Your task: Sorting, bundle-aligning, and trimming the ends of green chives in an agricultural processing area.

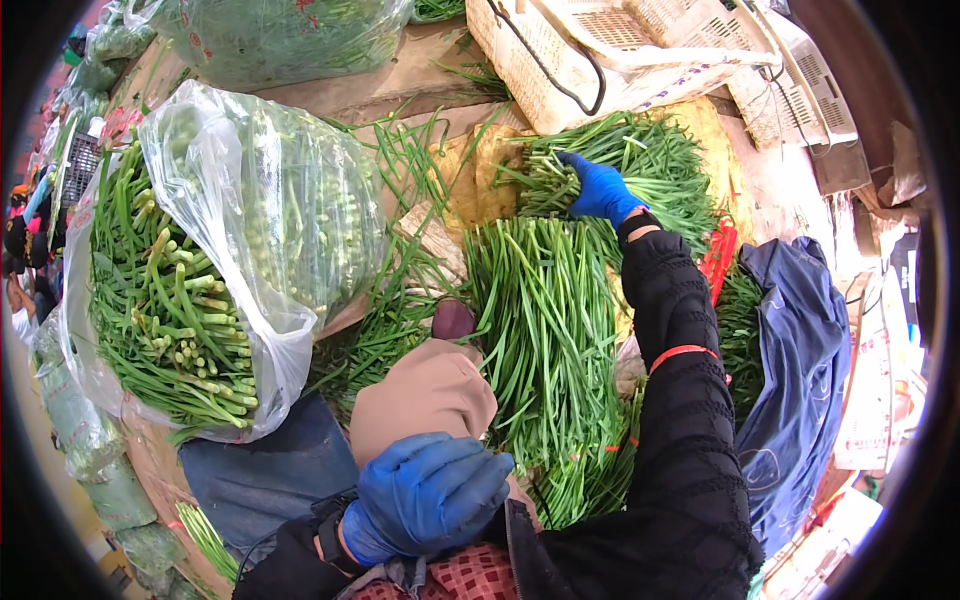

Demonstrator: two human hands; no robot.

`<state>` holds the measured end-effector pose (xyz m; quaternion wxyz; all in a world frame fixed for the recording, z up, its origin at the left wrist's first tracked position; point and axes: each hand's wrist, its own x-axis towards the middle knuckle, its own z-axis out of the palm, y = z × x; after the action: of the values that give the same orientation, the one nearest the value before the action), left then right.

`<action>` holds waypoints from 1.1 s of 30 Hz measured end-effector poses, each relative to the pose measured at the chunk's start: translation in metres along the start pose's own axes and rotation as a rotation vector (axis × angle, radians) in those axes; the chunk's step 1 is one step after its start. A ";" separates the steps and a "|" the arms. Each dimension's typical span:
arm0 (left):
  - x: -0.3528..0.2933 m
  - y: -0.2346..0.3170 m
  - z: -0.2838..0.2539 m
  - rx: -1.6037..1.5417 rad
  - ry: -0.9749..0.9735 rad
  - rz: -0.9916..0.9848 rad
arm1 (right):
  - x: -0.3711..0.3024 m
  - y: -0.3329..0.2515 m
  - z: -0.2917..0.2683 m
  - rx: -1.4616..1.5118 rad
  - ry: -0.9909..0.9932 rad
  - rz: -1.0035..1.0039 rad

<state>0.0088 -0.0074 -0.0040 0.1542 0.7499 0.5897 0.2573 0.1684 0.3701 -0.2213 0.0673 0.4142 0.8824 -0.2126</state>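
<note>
My right hand (602, 190), in a blue glove, reaches out to the far pile of garlic chives (665, 165). Its fingers close round the pale cut ends at the pile's left side. Just nearer lies a thick, long bundle of garlic chives (545, 320), leaves running toward me, beside my right forearm. My left hand (425, 497), also blue-gloved, is curled into a fist close to my body. Whatever it may hold is hidden. Beige cloth (420, 395), which looks like a covered knee, bulges just beyond that fist.
A clear plastic bag (270, 200) full of green stalks stands at left, with another stuffed bag (280, 40) behind it. White plastic baskets (560, 75) sit at the far right. Loose leaves (400, 260) litter the boards. Dark blue cloth (795, 350) drapes at right.
</note>
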 end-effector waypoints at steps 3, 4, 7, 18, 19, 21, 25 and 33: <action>0.000 0.001 0.001 0.006 0.009 0.012 | 0.004 0.021 0.015 -0.122 -0.016 -0.077; 0.001 0.002 0.000 0.010 0.028 0.009 | 0.006 0.017 0.012 -0.201 -0.149 0.012; 0.001 0.002 -0.001 -0.009 0.032 0.008 | -0.004 0.036 0.021 -0.149 0.079 -0.105; -0.001 0.004 -0.002 -0.037 0.120 -0.009 | -0.054 0.034 -0.075 0.537 0.332 -0.018; 0.000 0.003 -0.003 -0.052 0.136 0.000 | -0.064 0.028 -0.092 0.568 0.338 -0.025; -0.001 0.004 -0.003 -0.064 0.162 0.024 | -0.079 0.016 -0.120 0.595 0.378 -0.042; -0.003 0.011 -0.007 -0.091 0.180 0.041 | -0.109 -0.013 -0.181 0.624 0.435 -0.101; -0.004 0.028 -0.021 -0.628 0.331 -0.128 | -0.230 -0.177 -0.297 0.557 0.121 -0.243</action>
<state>0.0188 -0.0202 0.0274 0.2951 0.5757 0.5447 0.5337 0.2002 0.2362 0.1710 -0.1272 0.3201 0.8357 -0.4278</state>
